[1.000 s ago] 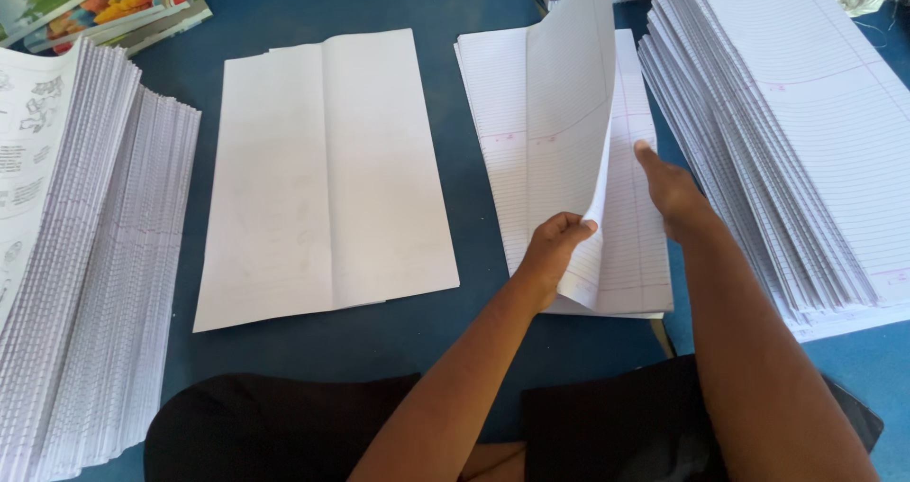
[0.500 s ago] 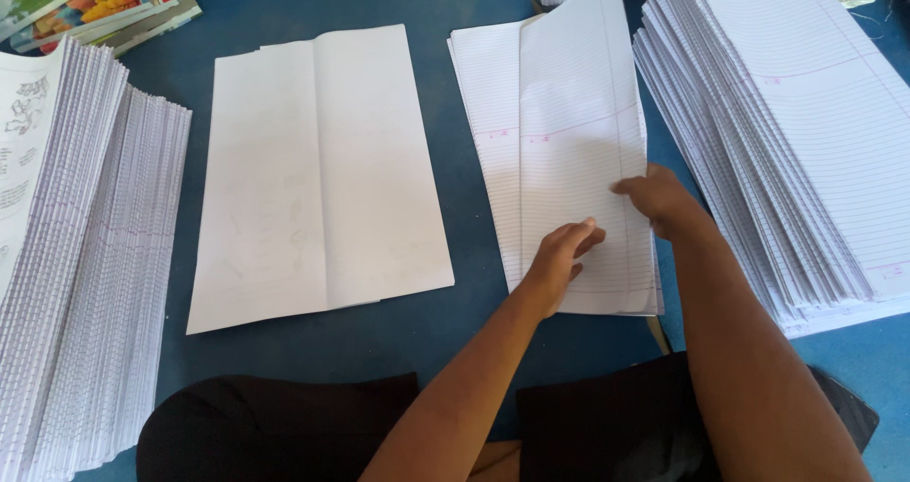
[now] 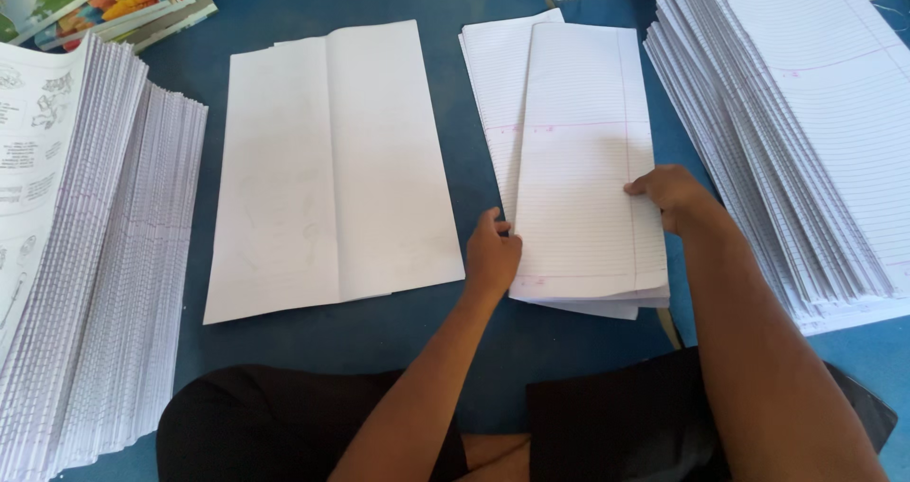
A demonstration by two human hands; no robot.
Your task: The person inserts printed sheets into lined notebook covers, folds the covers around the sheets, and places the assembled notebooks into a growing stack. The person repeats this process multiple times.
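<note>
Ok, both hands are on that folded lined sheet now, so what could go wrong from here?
1. The folded lined sheet lies skewed on the lined sheets beneath, so a crease pressed now could come out crooked.
2. The left hand touches only the left edge and the right hand the right edge; the sheet might slide or spring open.
3. The tall stack of lined paper fans toward the right arm; a nudge may spill it.

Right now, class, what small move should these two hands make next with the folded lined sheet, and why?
Probably press along the fold: the left hand and right hand flank the folded lined sheet, which sits askew on the small pile.
</note>
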